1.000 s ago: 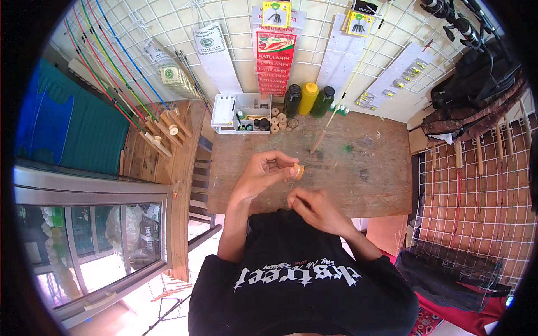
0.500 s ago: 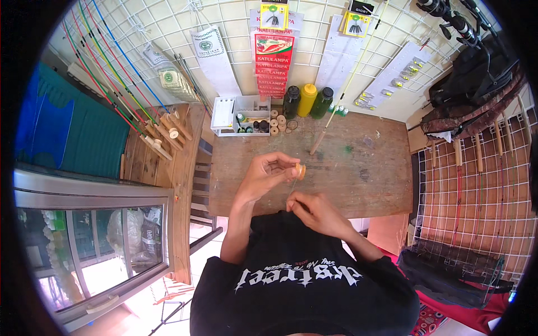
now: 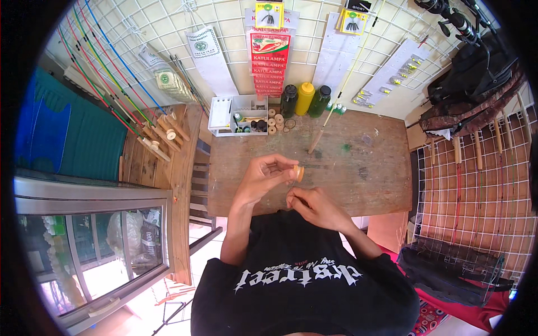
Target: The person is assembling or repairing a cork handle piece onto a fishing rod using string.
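Observation:
Over the near half of the wooden table, my left hand [image 3: 263, 178] pinches a small amber-yellow spool [image 3: 300, 174] between thumb and fingertips, its round side facing right. Just below and to the right, my right hand [image 3: 314, 206] is closed, thumb against curled fingers. A faint thin line runs down from the spool toward the right fingertips; its end in them is hidden. Both hands are close together but apart. Beyond them, a slim rod with a wooden handle [image 3: 315, 142] leans with its handle end on the table.
At the table's [image 3: 370, 190] back edge stand a white organizer box [image 3: 224, 120], several wooden spools [image 3: 272, 122], a yellow squeeze bottle [image 3: 304, 99] and two dark bottles [image 3: 288, 102]. Rods with wooden handles [image 3: 162, 131] lie on the left bench. Tackle packets hang on a wall grid.
The spool has tilted slightly in my left hand and sits marginally lower. My right hand stays closed in nearly the same place. The view has shifted slightly.

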The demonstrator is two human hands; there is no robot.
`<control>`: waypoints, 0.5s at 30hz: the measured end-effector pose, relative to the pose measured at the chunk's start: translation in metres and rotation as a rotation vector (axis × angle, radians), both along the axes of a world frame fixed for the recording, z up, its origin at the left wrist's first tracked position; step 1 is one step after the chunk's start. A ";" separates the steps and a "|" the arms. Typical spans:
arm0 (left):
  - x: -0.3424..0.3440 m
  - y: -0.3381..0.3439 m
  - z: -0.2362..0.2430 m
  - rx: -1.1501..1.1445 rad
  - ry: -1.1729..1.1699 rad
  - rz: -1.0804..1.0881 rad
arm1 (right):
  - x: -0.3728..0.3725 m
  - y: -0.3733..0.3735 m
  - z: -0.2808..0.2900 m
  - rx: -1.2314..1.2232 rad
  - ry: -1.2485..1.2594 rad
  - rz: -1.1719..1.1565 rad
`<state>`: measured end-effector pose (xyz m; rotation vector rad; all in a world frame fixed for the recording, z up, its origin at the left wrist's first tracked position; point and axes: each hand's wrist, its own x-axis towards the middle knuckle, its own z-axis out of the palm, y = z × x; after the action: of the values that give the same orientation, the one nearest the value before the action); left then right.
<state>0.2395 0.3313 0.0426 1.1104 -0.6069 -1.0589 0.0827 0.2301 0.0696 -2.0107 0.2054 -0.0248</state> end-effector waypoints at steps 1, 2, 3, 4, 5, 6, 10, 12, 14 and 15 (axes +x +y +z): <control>-0.001 0.002 0.005 -0.018 -0.011 -0.055 | 0.001 -0.005 -0.010 0.002 0.000 -0.001; -0.002 0.005 0.007 -0.036 -0.020 -0.107 | 0.003 -0.012 -0.018 0.007 0.022 -0.064; -0.002 0.006 0.007 -0.033 -0.019 -0.107 | 0.004 -0.022 -0.021 0.012 0.045 -0.129; 0.000 0.009 0.007 0.014 -0.035 -0.166 | 0.006 -0.034 -0.018 -0.044 0.036 -0.138; 0.001 0.010 0.007 0.059 -0.050 -0.229 | 0.008 -0.037 -0.007 -0.042 0.036 -0.134; 0.000 0.010 0.003 0.061 -0.050 -0.225 | 0.009 -0.038 0.011 -0.070 0.065 -0.181; 0.001 0.001 -0.004 0.048 -0.061 -0.033 | 0.005 -0.014 0.028 -0.068 0.062 -0.104; 0.001 -0.003 0.005 0.050 -0.048 0.001 | 0.001 -0.001 0.017 -0.019 0.010 -0.055; 0.001 -0.001 0.011 0.014 -0.043 -0.067 | 0.001 -0.005 -0.008 -0.033 -0.041 -0.007; 0.000 0.000 0.014 0.014 -0.042 -0.068 | -0.001 -0.013 -0.012 -0.032 -0.041 -0.008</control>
<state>0.2397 0.3310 0.0567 1.1337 -0.6757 -1.1017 0.0817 0.2170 0.0580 -2.0394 0.1884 -0.0745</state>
